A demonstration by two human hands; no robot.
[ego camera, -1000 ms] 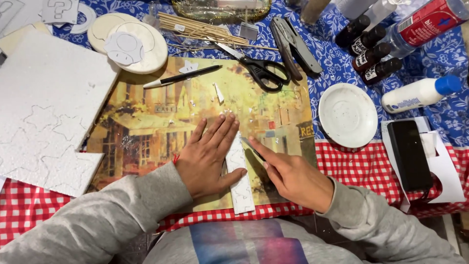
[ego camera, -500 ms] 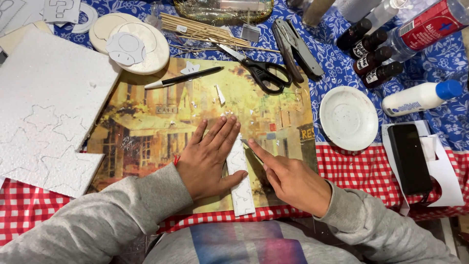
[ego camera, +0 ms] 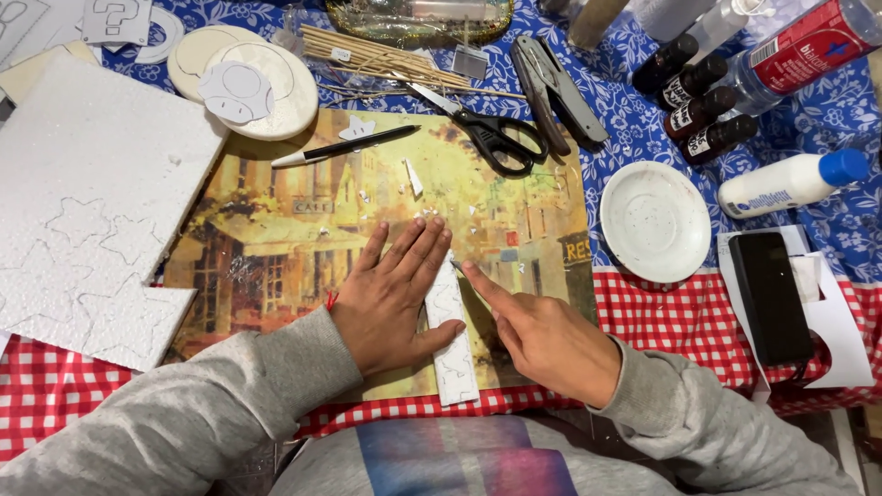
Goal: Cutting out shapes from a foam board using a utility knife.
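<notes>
Both hands meet at one white foam strip [ego camera: 452, 335] — its long axis runs toward the person; left hand [ego camera: 390, 294] flat, pinning it, right hand [ego camera: 542, 335] pressing a small blade at its far end.

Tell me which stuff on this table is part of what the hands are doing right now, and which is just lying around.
In use:
left hand, flat on the white foam strip
right hand, forefinger at the strip's edge
picture board underneath

Lying about:
scissors
pen
white dish
glue bottle
dark small bottles
phone
foam sheet
wooden sticks
</notes>
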